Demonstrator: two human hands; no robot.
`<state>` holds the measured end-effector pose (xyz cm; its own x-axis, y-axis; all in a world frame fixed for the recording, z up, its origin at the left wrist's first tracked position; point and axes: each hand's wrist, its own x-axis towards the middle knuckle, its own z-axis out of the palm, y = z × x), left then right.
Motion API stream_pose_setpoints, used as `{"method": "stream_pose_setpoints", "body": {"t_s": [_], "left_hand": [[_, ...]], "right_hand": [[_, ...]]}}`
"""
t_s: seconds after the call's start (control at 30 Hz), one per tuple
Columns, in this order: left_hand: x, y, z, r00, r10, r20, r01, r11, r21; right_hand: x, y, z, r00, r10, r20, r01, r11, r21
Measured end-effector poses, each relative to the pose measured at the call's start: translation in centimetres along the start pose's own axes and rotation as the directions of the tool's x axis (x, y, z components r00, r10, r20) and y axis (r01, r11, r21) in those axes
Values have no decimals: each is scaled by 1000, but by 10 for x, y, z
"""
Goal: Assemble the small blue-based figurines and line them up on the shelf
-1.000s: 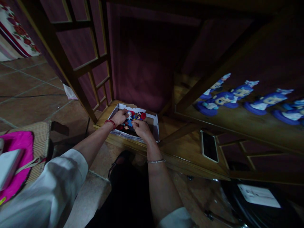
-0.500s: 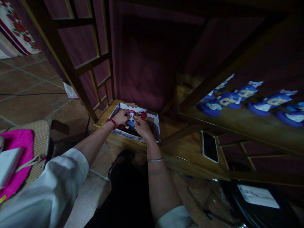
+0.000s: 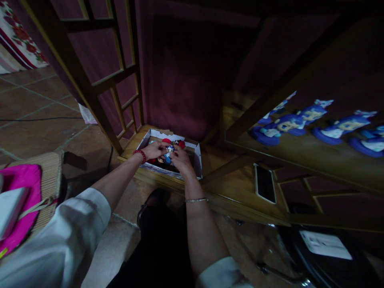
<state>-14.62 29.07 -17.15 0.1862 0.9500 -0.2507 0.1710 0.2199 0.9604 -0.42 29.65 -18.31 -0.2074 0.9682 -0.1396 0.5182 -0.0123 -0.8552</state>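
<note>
A shallow white cardboard box [image 3: 197, 159] stands on the wooden ledge, with small figurines inside. Over it, a small blue-and-white figurine [image 3: 170, 149] is between my two hands. My left hand [image 3: 152, 151], wearing a red bead bracelet, has its fingers closed on the figurine's left side. My right hand [image 3: 180, 158], with a silver bangle at the wrist, grips it from the right. My fingers partly cover the figurine. Behind and below it lie red-and-black pieces [image 3: 181, 144] and a dark-haired figurine [image 3: 161, 160], partly hidden by my hands.
Several blue-based figurines [image 3: 289, 123] stand on a wooden shelf to the right. A phone [image 3: 265, 184] lies on the ledge [image 3: 234, 188]. At left, a woven stool [image 3: 51, 172] bears a pink pad and a white object. A black round object [image 3: 324, 256] is at lower right.
The blue-and-white figurine has shifted slightly right and toward me. My right hand's fingers have moved up around it, and my left fingers reach a little further right.
</note>
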Motion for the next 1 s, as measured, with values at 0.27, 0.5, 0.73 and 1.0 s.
{"method": "stream_pose_setpoints", "body": {"t_s": [0.27, 0.5, 0.73, 1.0], "left_hand": [[-2, 3, 3, 998, 3, 59, -1, 1000, -31], [1, 2, 2, 997, 47, 54, -50, 997, 50], [9, -13, -7, 987, 160, 13, -151, 902, 403], [8, -11, -9, 976, 210, -63, -155, 865, 477]], "right_hand": [[-2, -4, -3, 1000, 11, -22, -12, 999, -43], [1, 0, -4, 994, 12, -109, -16, 999, -39], [4, 5, -4, 981, 47, -190, -42, 999, 31], [1, 4, -4, 982, 49, -183, -44, 999, 32]]}}
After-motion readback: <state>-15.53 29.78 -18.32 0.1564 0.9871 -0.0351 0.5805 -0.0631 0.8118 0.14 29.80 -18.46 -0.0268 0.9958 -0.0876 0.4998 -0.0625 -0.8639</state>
